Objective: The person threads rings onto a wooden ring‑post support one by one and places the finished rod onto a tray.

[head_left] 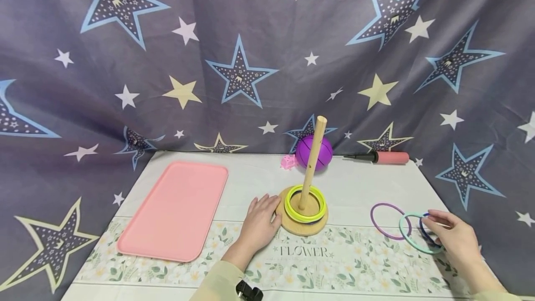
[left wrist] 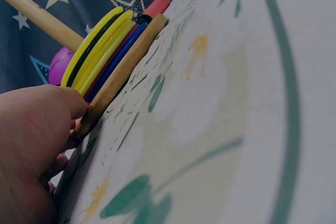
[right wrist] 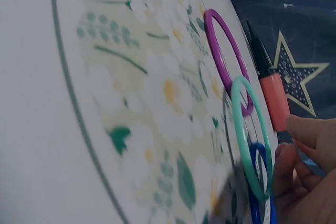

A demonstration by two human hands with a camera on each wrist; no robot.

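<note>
My left hand lies at the left edge of a round wooden base, its fingers touching the base. A wooden post rises from it, ringed at the foot by stacked yellow rings. In the left wrist view, darker rings show in the stack, one a blue ring low down. At the right, my right hand reaches to a teal ring and a dark blue ring, fingertips right beside them. The teal ring overlaps the blue ring and a purple ring.
A pink tray lies on the left of the table. Behind the post sit a purple ball and a small pink toy. A red and black hand pump lies at the back right, before a starry curtain.
</note>
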